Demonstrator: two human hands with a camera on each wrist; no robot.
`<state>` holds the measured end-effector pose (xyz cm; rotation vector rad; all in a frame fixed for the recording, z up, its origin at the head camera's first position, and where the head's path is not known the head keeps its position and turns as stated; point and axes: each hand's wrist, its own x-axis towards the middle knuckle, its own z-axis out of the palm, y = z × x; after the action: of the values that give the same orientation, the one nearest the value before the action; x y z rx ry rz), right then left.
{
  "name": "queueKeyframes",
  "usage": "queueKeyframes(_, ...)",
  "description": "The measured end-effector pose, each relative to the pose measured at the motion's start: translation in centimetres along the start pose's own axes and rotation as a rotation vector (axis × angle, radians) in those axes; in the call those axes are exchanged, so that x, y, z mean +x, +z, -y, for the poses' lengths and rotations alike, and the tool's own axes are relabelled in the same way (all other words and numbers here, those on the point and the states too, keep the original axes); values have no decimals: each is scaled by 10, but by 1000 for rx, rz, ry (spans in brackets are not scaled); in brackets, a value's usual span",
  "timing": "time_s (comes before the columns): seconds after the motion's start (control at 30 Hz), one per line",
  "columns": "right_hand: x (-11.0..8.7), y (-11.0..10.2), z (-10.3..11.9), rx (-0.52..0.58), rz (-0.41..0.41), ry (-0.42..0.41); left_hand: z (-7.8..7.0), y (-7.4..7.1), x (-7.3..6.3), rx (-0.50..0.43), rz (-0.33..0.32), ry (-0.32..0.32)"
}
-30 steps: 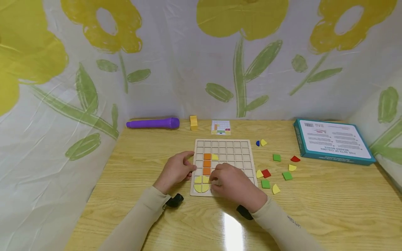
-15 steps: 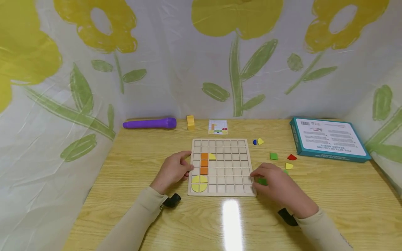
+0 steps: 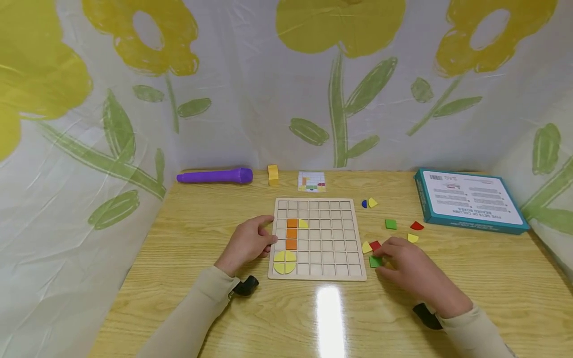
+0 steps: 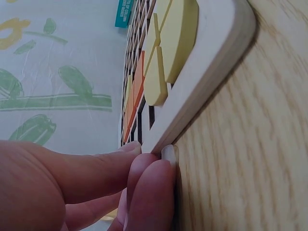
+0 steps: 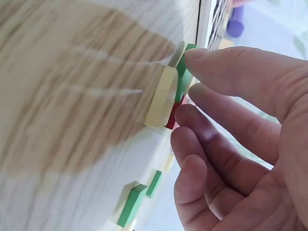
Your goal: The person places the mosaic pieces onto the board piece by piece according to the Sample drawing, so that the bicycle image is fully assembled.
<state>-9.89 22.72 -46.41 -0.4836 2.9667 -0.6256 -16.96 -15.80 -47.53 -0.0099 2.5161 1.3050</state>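
Note:
My left hand (image 3: 248, 244) pinches the left edge of a pale wooden grid board (image 3: 329, 233); in the left wrist view, its thumb and fingertips meet at the rim. On the board sit a column of orange squares (image 3: 292, 233), a yellow quarter-circle (image 3: 303, 223) beside the top one, and a yellow circle (image 3: 284, 262) made of quarter pieces. Right of the board, my right hand (image 3: 416, 273) hovers over loose tiles with thumb and fingers apart. Its fingertips are near a green square (image 3: 374, 261) and a red square (image 3: 374, 245). In the right wrist view, a yellow piece (image 5: 162, 98) lies by the fingertips.
Farther right lie another green square (image 3: 391, 224), a red quarter piece (image 3: 417, 225) and a yellow one (image 3: 413, 238). A pattern card (image 3: 312, 182), a purple microphone (image 3: 215, 176), a yellow block (image 3: 273, 175) and a teal-edged box (image 3: 472, 201) stand along the back.
My right hand has left the board's lower-left area and moved right to the loose tiles, its fingers drawing near the green and red squares. The left hand stays on the board's edge.

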Motion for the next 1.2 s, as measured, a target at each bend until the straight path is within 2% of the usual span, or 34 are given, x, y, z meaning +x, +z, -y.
queueKeyframes(0.23,1,1,-3,13,32,27,0,-1,-1,10,0,7)
queueKeyframes(0.4,3,1,-3,31,54,35,0,-1,-1,-21,5,-1)
queueKeyframes(0.93,5,-2,2,47,67,33,0,-1,-2,-17,4,6)
queueKeyframes(1.1,11,-6,9,70,20,-19,0,-1,-2,-16,4,11)
queueKeyframes(1.2,19,-5,18,98,17,-54,-1,-1,-3,-19,7,14)
